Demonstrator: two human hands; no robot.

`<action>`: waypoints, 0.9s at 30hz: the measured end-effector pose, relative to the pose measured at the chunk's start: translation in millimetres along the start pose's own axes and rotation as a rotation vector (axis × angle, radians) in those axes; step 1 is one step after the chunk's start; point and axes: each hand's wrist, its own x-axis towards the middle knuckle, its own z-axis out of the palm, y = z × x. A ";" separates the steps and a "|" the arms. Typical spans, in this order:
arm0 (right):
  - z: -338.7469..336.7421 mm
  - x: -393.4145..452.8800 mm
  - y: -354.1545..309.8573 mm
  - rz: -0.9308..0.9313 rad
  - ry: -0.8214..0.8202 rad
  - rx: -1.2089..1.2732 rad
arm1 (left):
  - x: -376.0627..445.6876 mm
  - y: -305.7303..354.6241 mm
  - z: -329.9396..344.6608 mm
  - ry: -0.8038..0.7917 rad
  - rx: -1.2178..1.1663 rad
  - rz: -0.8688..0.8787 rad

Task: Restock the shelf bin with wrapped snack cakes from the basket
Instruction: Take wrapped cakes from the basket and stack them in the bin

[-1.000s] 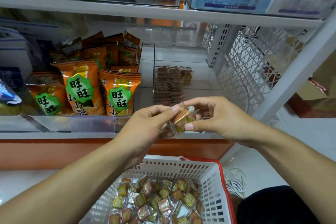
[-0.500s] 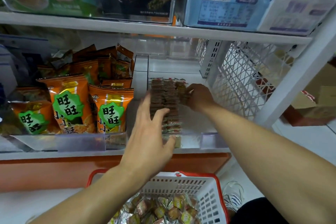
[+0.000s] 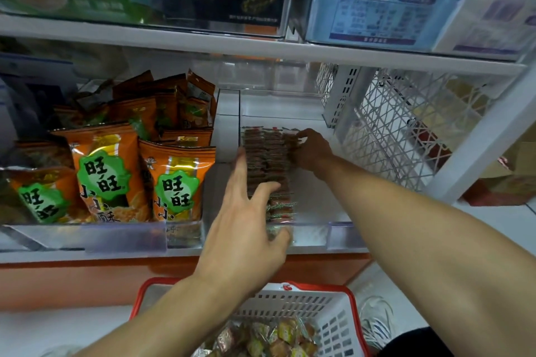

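1. Cakes (image 3: 268, 166) stand in tight rows inside the clear shelf bin (image 3: 342, 230); more lie loose in the basket (image 3: 327, 313) below your arms.
2. Handling, as a judgement: each cake looks light and soft inside slick, crinkly film, so squeeze gently and expect the wrap to slide. Take one by its flat sides, not by the frilled end seals.
3. Your left hand (image 3: 246, 229) has its fingers spread and mostly straight, laid against the near left of the rows, steadying them, gripping nothing.
4. Your right hand (image 3: 311, 151) reaches to the far end of the rows, fingers curled at the last cakes; whether it pinches one you cannot tell from here.
5. The rows would likely topple sideways if you let go abruptly, since bare bin floor lies to their right.
6. Room: white shelf (image 3: 261, 51) overhead leaves a low opening; orange snack bags (image 3: 174, 182) crowd the left compartment, a white lattice panel (image 3: 406, 136) closes the right.
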 end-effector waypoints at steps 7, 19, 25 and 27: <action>-3.0 -5.1 -6.5 -0.148 0.087 -0.249 | -0.7 -6.4 -5.2 -0.018 -0.011 0.024; -23.3 -50.7 -34.1 -0.261 0.094 -0.263 | -20.7 1.2 -33.8 0.091 0.034 0.115; 2.2 -179.8 -58.3 -1.169 0.415 0.340 | -60.9 -7.6 -42.3 -0.731 0.424 0.087; 34.3 -222.6 -22.0 -1.256 0.226 0.332 | -85.9 -23.2 -24.4 -1.121 0.570 0.012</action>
